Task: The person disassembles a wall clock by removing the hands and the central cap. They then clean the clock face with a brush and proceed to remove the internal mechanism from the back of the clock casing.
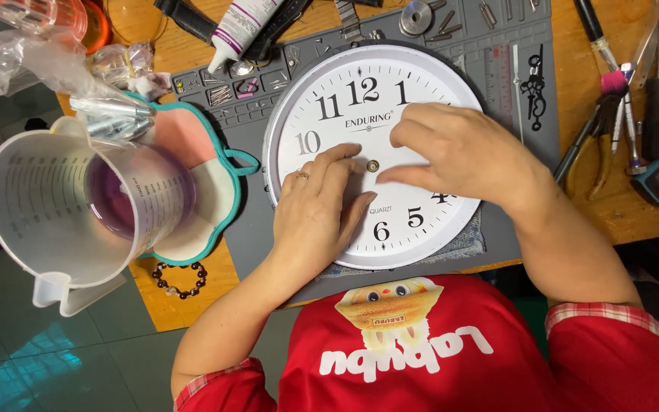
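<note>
Red shirt front (451, 358) with a cartoon print fills the bottom of my view, closest to me, checked cuffs at both sleeves. Beyond it, a grey work mat (257, 229) covers the middle of the wooden bench (634, 206), and on the mat lies a round white wall clock (368, 152), face up, hands removed, small brass shaft (373, 165) showing at its centre. A scrap of denim cloth (467, 240) sticks out under its lower right edge. To my left stands a big clear measuring jug (78, 206), purple tint inside, resting on a teal-edged pink pad (207, 183) that overlaps the mat's left edge. My left hand (318, 217) lies flat on the dial, fingers loosely extended, tips just left of the shaft, holding nothing I can see; a ring on one finger. My right hand (455, 149) is curled over the dial's right half, thumb and fingertips drawn together near the shaft; whether something tiny is pinched there, I cannot tell. Pliers and screwdrivers (619, 122) lie on the bench well to the right. A white glue tube (236, 29) sits at the mat's top edge. Black ornate clock hands (533, 90) rest on the mat's upper right. A dark bead bracelet (181, 280) lies below the pad.
</note>
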